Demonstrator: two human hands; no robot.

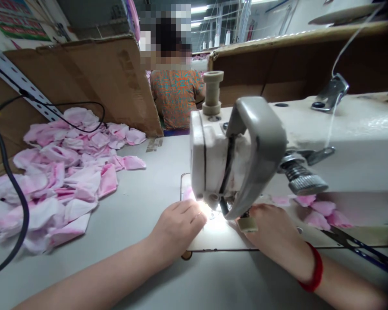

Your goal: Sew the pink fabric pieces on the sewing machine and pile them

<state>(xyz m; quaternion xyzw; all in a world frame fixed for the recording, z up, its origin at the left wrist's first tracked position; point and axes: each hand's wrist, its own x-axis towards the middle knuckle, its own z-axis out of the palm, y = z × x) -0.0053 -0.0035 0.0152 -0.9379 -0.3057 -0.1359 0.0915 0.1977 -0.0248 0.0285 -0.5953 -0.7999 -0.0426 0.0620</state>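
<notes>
Held apart: bare left hand, flat and not clamped, and bare right hand, fingers hidden, beside a small pink cloth piece under a white metal sewing machine head (big soft pink-and-white cloth heap on the left, seemingly done already; few pink cloth pieces on the right, seemingly still waiting).

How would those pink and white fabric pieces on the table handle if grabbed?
The pink-and-white fabric pieces look floppy, as their edges fold where they lie heaped. They are probably light for their size, being puffy. Loosely overlapped on the smooth table, they would likely slide apart if pushed.
</notes>
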